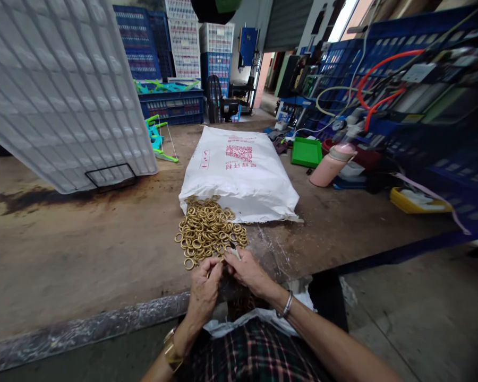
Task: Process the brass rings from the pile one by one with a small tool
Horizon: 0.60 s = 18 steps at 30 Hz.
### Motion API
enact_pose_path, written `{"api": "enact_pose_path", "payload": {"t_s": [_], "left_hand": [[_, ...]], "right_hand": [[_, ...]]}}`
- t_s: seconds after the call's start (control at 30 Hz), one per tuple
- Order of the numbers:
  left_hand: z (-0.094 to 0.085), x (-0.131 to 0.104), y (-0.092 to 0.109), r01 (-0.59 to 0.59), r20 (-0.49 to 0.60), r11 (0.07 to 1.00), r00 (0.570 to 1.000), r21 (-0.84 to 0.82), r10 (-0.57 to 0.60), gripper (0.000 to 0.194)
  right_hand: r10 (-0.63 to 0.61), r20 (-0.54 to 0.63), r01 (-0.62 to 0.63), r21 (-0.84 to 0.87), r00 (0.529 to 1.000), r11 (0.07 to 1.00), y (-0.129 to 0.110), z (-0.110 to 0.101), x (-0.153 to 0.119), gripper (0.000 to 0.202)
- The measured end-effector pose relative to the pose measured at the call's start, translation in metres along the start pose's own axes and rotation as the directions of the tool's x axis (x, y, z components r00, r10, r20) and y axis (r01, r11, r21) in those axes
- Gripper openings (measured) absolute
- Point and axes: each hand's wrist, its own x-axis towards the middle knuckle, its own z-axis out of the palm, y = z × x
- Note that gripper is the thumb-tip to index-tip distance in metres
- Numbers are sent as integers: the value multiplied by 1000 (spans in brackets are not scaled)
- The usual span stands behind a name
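Note:
A heap of brass-coloured rings [207,228] lies on the table, spilling from the mouth of a white woven sack [239,183] with red print. At the near edge of the heap, my left hand [205,289] is closed in a pinch, with a bit of a brass ring [222,260] showing at the fingertips. Close against it, my right hand [249,271] is closed around a short pale tool [236,253] with a dark end; its exact kind is unclear. Below my hands, an open white bag [302,300] in my lap has more rings [242,304] in it, partly hidden by my hands.
A large ribbed white plastic panel [67,95] stands at the left, beside teal and green plastic frames [157,138]. To the right are a green tray [306,152], a pink bottle [330,167] and a yellow tray [420,201]. Stacked crates [183,48] stand behind the table [103,244].

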Motion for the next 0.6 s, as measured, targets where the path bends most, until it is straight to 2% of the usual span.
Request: {"api": "enact_pose_path", "payload": {"t_s": [0.2,0.33,0.43,0.53,0.6], "left_hand": [[0,-2,0,146,96,983,986,-113,-135,37],[0,-1,-5,158,111,971,984,-181,-140,36],[1,-1,-6,158,118,963,984,-217,-135,35],[1,-2,-5,172,105,957,983,-231,-152,35],[1,-3,-4,165,95,959,985,-228,-147,35]], "right_hand": [[-178,-43,171,-145,983,975,0,-1,2,23],[-185,-9,181,-151,983,972,1,-1,2,21],[-176,-33,167,-189,984,968,2,-3,2,21],[-253,-52,220,-345,966,912,5,-7,-1,18],[-315,18,287,-462,949,839,9,-9,-5,15]]}}
